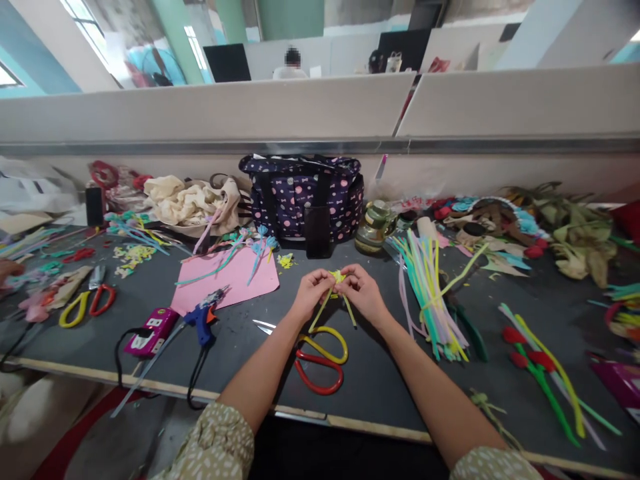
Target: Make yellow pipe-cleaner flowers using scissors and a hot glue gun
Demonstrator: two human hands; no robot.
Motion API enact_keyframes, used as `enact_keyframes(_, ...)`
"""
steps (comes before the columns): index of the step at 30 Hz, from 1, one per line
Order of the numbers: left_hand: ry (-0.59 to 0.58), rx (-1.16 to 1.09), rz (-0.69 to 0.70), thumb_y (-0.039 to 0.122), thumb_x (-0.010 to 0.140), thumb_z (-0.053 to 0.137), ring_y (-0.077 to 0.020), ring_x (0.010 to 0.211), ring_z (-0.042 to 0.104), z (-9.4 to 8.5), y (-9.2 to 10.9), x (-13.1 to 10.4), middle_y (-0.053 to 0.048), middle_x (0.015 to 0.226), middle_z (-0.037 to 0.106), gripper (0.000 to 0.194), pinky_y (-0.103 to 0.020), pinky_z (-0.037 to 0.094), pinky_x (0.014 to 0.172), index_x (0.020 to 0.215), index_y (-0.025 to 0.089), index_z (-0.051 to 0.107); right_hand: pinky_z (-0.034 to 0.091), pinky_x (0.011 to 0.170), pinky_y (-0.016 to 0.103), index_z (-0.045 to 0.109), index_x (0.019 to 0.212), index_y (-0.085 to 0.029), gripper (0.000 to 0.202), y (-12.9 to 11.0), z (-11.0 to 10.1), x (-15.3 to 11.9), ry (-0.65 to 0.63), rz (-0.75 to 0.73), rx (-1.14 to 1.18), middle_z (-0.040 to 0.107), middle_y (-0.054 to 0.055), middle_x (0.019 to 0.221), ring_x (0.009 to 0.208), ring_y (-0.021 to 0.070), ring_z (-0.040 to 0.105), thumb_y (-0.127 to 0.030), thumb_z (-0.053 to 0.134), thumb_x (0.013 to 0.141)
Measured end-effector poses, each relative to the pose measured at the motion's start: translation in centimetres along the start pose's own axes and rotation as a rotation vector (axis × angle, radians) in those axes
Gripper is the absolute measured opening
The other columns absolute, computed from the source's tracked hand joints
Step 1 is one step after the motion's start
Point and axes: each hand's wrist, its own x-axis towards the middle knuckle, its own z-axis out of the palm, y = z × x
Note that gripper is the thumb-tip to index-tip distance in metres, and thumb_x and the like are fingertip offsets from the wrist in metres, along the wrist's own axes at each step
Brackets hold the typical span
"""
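Observation:
Both of my hands meet above the middle of the dark table (380,373), pinching a small yellow pipe-cleaner piece (339,278) between the fingertips. My left hand (311,292) grips its left side and my right hand (363,290) its right side. Two thin yellow-green stems hang down from the piece toward the table. Directly below lie scissors with yellow and red handles (320,357), their blades pointing left.
A bundle of pastel pipe cleaners (430,293) lies right of my hands. A pink sheet (235,280), a blue glue gun (204,319) and a pink power strip (150,331) lie to the left. A dotted bag (305,193) and a glass jar (373,228) stand behind. Another person's fingertip (7,270) shows at the far left.

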Motion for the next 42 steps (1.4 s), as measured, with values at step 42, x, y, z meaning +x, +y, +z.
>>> enact_keyframes(42, -0.057, -0.266, -0.115, 0.042, 0.062, 0.079, -0.0024, 0.039, 0.038, -0.2, 0.0, -0.1, -0.002, 0.062, 0.062, 0.037, -0.018, 0.022, 0.040, 0.076, 0.012, 0.063, 0.033, 0.043, 0.022, 0.068, 0.102, -0.020, 0.033, -0.1, 0.0, -0.2, 0.282, 0.043, 0.036, 0.062, 0.000, 0.069, 0.047, 0.0082, 0.041, -0.041, 0.062, 0.078)
